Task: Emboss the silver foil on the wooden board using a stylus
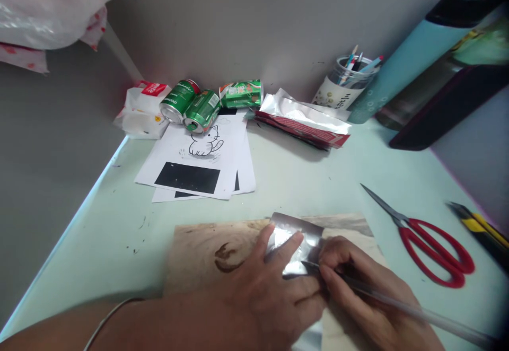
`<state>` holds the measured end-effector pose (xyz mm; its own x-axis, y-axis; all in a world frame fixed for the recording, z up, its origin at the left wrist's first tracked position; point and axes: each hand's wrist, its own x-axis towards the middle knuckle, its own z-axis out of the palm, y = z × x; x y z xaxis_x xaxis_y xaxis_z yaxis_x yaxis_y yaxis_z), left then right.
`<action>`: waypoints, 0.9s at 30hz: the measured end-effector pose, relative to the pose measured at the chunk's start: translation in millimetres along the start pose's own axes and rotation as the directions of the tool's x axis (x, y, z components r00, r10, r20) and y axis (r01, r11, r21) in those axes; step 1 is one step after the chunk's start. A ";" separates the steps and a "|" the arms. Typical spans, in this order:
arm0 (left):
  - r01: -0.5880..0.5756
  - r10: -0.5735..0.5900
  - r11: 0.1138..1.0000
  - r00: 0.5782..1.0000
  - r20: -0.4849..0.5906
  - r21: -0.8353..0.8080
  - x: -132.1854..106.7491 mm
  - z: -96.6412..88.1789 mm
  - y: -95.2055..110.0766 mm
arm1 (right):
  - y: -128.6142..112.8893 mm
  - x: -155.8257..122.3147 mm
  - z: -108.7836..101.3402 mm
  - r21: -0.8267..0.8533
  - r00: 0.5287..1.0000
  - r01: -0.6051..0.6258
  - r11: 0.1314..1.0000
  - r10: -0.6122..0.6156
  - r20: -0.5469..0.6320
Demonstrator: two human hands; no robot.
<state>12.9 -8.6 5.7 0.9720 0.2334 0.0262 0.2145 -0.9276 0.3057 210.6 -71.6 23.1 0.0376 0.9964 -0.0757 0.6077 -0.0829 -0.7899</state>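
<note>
A shiny, slightly curved silver metal sheet [292,230] lies on a wooden board [199,245] with a dark knot in its grain. My left hand [274,292] presses down on the sheet with its fingers spread. Pinched in my right hand [361,287] is a slim, pen-like tool [397,300] with a grey shaft and a dark tip. That tip touches or nearly touches the sheet close to my left fingers; I cannot tell which. Part of the sheet's near side is hidden beneath my hands.
Red-handled scissors [437,250] and a yellow-black cutter [479,226] lie to the right. Behind the board are printed sheets [149,173] with a cat drawing, several green cans [241,94], a foil packet [302,115], a pen jar [342,83] and a blue bottle [413,59].
</note>
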 end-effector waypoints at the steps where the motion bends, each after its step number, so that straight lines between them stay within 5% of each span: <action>1: 0.002 -0.002 1.000 1.000 -0.001 0.000 -0.1 1.3 0.4 | 0.1 -0.3 -0.4 -0.008 1.000 0.001 1.000 -0.001 0.007; 27: -0.079 0.086 0.988 0.995 -0.045 0.134 -2.5 -7.3 -5.5 | 9.4 -1.6 -2.0 -0.059 0.997 0.051 0.997 -0.054 -0.049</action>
<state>8.6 -2.0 10.9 0.9815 0.1661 0.0950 0.1480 -0.9738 0.1728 217.8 -73.9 17.0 0.0430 0.9991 -0.0030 0.6544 -0.0304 -0.7555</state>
